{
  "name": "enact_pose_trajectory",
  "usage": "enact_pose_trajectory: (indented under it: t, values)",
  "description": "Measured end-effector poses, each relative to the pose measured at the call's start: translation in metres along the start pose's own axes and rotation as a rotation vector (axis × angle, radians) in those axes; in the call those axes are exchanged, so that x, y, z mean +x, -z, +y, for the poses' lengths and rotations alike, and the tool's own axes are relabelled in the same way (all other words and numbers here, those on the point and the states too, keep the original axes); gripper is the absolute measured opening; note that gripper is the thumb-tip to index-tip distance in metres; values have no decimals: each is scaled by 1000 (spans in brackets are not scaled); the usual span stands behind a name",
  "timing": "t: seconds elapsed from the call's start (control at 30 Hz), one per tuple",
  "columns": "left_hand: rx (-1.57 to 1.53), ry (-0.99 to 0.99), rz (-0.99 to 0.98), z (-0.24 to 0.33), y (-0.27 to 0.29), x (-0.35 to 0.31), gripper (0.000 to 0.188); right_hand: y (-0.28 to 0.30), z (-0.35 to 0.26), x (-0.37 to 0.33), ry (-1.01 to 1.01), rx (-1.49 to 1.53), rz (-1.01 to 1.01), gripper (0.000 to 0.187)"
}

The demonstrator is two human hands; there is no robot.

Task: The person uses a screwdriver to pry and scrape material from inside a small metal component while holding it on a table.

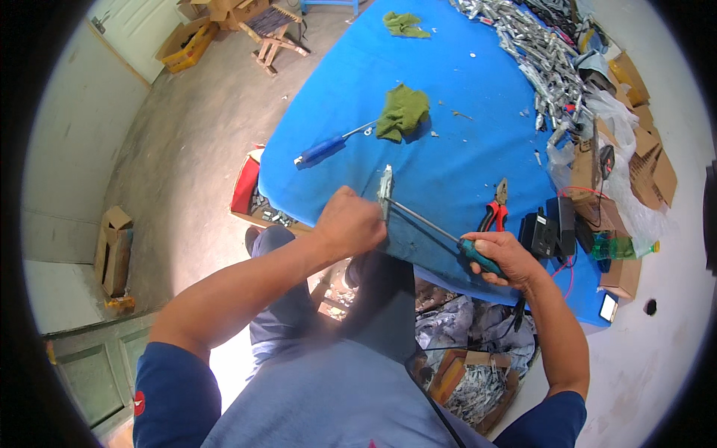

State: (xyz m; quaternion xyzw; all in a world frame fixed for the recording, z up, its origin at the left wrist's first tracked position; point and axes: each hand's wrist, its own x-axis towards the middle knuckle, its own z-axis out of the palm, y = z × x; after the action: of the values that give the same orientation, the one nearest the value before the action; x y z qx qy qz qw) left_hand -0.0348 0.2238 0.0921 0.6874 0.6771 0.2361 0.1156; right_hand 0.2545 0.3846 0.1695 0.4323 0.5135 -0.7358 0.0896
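L hand [349,222]: fingers curled in, gripping near end of a metal piece [385,184]. R hand [504,260]: fingers wrapped round handle of a screwdriver [467,249], thumb laid along it.

Position: metal piece is at near side of the blue table [328,97], approx. in front of the body. Can't tell if it rests on the surface or is held just above.

Key relation: screwdriver tip vs. R side of metal piece. Piece sticks out beyond & to R of L fingers, long axis running approx. away from the body. Shaft comes in from R, slanting L & away, so it crosses that axis at a wide angle, approx. mid-length of the visible part. Touching or small gap: can't tell at this res. L hand is nearer (in contact); R hand is well apart, w/ screwdriver spanning b/w.

Appearance: piece is narrow, elongated, silvery-grey, uneven outline, bright at far end; near end hidden by L hand.

Nearby: pliers [496,211] w/ red & black handles, beyond R hand; green cloth [403,112] & blue-handled screwdriver [321,151] farther off; pile of metal parts [526,63] at far R.
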Motion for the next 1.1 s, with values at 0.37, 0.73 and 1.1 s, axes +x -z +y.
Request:
enact_pose_trajectory:
  t: [0.37,0.73,1.1]
  values:
    - [-131,25,192,4,-5,-8,28,-22,-5,-31,91,-78,148,43]
    - [-58,90,401,13,-24,-10,30,-42,-27,-65,537,-898,582,43]
    - [-161,76,351,30,-17,-14,34,-130,24,91,797,-162,634,32]
